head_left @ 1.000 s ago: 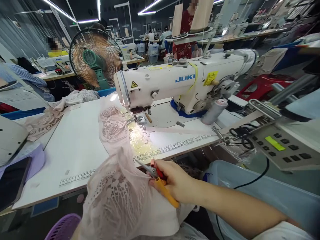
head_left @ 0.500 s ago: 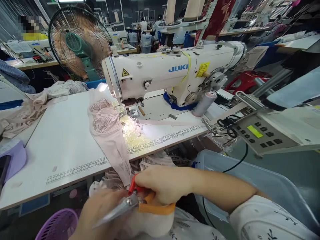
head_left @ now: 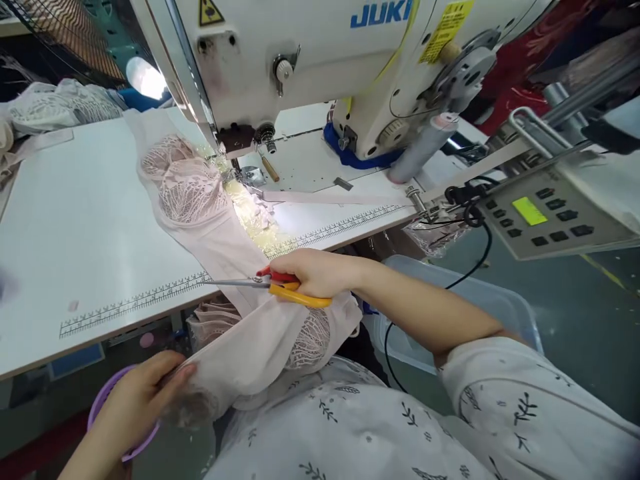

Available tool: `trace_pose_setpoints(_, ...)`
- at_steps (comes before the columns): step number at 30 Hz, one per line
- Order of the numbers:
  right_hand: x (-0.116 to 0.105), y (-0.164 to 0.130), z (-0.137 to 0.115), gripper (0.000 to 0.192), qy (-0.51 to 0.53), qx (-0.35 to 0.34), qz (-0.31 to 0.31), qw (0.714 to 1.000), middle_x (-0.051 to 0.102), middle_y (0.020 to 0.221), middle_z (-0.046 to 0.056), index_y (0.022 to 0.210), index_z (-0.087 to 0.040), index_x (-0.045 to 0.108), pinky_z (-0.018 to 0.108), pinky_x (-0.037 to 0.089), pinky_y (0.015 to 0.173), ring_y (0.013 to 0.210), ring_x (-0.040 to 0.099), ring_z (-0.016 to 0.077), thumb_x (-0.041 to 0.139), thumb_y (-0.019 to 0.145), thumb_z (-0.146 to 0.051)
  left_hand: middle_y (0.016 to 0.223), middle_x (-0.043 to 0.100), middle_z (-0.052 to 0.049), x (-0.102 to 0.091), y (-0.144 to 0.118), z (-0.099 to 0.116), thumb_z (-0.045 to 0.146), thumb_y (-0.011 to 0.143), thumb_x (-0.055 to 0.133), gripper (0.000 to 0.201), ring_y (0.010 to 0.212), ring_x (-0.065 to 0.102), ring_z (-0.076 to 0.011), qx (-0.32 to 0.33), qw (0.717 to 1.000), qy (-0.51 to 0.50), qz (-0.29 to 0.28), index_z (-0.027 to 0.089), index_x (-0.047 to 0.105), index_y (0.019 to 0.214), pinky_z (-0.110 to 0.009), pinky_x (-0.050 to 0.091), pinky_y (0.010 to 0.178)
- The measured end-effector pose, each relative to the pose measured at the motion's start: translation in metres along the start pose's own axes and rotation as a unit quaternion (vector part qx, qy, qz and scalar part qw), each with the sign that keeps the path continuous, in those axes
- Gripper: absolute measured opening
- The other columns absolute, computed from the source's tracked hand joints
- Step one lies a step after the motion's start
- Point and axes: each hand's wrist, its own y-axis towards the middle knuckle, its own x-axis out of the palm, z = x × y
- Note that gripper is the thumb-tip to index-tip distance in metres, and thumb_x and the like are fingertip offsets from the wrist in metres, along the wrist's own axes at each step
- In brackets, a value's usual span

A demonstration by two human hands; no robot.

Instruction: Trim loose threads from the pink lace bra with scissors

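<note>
My right hand (head_left: 325,272) is closed round the red and orange handles of a pair of scissors (head_left: 300,295), whose blades point left above the table's front edge. My left hand (head_left: 143,393), lower left, grips the end of a pale pink bra's band. This bra (head_left: 250,347) stretches over my lap, its lace cup below my right hand. Another pale pink lace bra (head_left: 193,193) lies on the table beside the needle area of the sewing machine (head_left: 320,60), its band hanging over the front edge and partly hidden behind the scissors and the held bra.
A narrow pink elastic strip (head_left: 330,198) runs right from the needle to a metal guide. The control box (head_left: 555,213) hangs at right above a clear plastic tub (head_left: 515,310). A purple basket (head_left: 100,393) stands below my left hand. Garments (head_left: 65,103) lie at the back left.
My view has tilted down and closer. My left hand has moved left and down, drawing the bra band out taut. My right hand keeps the scissors, now lying level over the band.
</note>
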Motion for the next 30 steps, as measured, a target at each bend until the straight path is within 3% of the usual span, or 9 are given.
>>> trace_pose_setpoints(2, -0.001, 0.004, -0.003, 0.027, -0.007, -0.012, -0.011, 1.000, 0.043, 0.067, -0.003, 0.065, -0.019, 0.033, 0.022, 0.027, 0.053, 0.057, 0.034, 0.0090, 0.055, 0.080, -0.021, 0.079, 0.069, -0.003, -0.002, 0.009, 0.001, 0.050, 0.083, 0.050, 0.031, 0.070, 0.067, -0.0202, 0.024, 0.999, 0.040, -0.018, 0.023, 0.067, 0.081, -0.023, 0.051, 0.057)
trace_pose_setpoints(4, -0.001, 0.006, -0.009, 0.028, -0.014, -0.032, -0.021, 0.999, 0.041, 0.066, -0.004, 0.065, -0.020, 0.032, 0.022, 0.027, 0.052, 0.057, 0.033, 0.0093, 0.055, 0.081, -0.024, 0.098, 0.070, -0.006, -0.006, 0.017, 0.013, 0.045, 0.084, 0.049, 0.030, 0.088, 0.066, -0.0228, 0.060, 0.997, 0.043, 0.012, 0.023, 0.066, 0.096, -0.026, 0.053, 0.069)
trace_pose_setpoints(6, 0.000, 0.009, -0.019, 0.028, -0.010, -0.056, -0.033, 0.998, 0.040, 0.065, -0.004, 0.066, -0.020, 0.032, 0.022, 0.028, 0.052, 0.057, 0.034, 0.0095, 0.054, 0.081, -0.023, 0.103, 0.069, -0.006, -0.007, 0.024, 0.035, 0.038, 0.086, 0.047, 0.028, 0.095, 0.064, -0.0226, 0.113, 0.993, -0.007, 0.038, 0.023, 0.065, 0.102, -0.028, 0.052, 0.078)
trace_pose_setpoints(9, 0.000, 0.012, -0.034, 0.027, -0.005, -0.083, -0.056, 0.995, 0.041, 0.065, -0.004, 0.067, -0.020, 0.031, 0.022, 0.029, 0.052, 0.058, 0.036, 0.0093, 0.056, 0.078, -0.017, 0.090, 0.072, -0.006, -0.001, 0.035, 0.070, 0.032, 0.086, 0.049, 0.025, 0.088, 0.066, -0.0228, 0.132, 0.983, -0.100, 0.081, 0.020, 0.065, 0.101, -0.032, 0.052, 0.081)
trace_pose_setpoints(12, -0.004, 0.017, -0.041, 0.027, -0.028, -0.087, -0.068, 0.994, 0.041, 0.065, -0.004, 0.067, -0.020, 0.032, 0.023, 0.029, 0.052, 0.058, 0.037, 0.0092, 0.056, 0.077, -0.015, 0.077, 0.071, -0.006, 0.011, 0.044, 0.089, 0.033, 0.084, 0.054, 0.023, 0.077, 0.066, -0.0220, 0.075, 0.962, -0.248, 0.086, 0.016, 0.066, 0.093, -0.033, 0.053, 0.075)
trace_pose_setpoints(16, -0.008, 0.023, -0.032, 0.024, -0.035, -0.085, -0.054, 0.994, 0.044, 0.065, -0.004, 0.066, -0.019, 0.036, 0.023, 0.029, 0.052, 0.058, 0.039, 0.0098, 0.058, 0.074, -0.017, 0.082, 0.069, -0.003, 0.019, 0.048, 0.084, 0.033, 0.078, 0.067, 0.019, 0.075, 0.064, -0.0160, 0.008, 0.896, -0.438, 0.070, 0.019, 0.063, 0.090, -0.025, 0.052, 0.069)
trace_pose_setpoints(20, -0.009, 0.029, -0.024, 0.017, 0.029, -0.094, -0.054, 0.994, 0.051, 0.066, -0.003, 0.070, -0.018, 0.041, 0.023, 0.032, 0.052, 0.060, 0.045, 0.0103, 0.057, 0.074, -0.016, 0.072, 0.062, 0.000, 0.017, 0.050, 0.076, 0.029, 0.072, 0.074, 0.018, 0.066, 0.056, -0.0097, -0.031, 0.852, -0.522, 0.038, 0.018, 0.061, 0.078, -0.015, 0.045, 0.057)
trace_pose_setpoints(24, -0.007, 0.032, -0.027, 0.016, 0.049, -0.094, -0.057, 0.993, 0.055, 0.067, -0.002, 0.071, -0.018, 0.042, 0.024, 0.035, 0.053, 0.062, 0.049, 0.0117, 0.056, 0.077, -0.021, 0.068, 0.060, 0.001, 0.014, 0.053, 0.076, 0.029, 0.066, 0.079, 0.022, 0.060, 0.051, -0.0077, -0.083, 0.807, -0.584, 0.021, 0.017, 0.061, 0.071, -0.013, 0.040, 0.053)
trace_pose_setpoints(30, -0.005, 0.036, -0.028, 0.022, 0.022, -0.102, -0.039, 0.994, 0.051, 0.067, -0.002, 0.068, -0.018, 0.042, 0.024, 0.032, 0.051, 0.060, 0.044, 0.0113, 0.063, 0.068, -0.020, 0.060, 0.055, 0.003, 0.010, 0.052, 0.079, 0.030, 0.059, 0.082, 0.026, 0.052, 0.046, -0.0073, -0.105, 0.779, -0.618, 0.005, 0.016, 0.060, 0.063, -0.015, 0.038, 0.048)
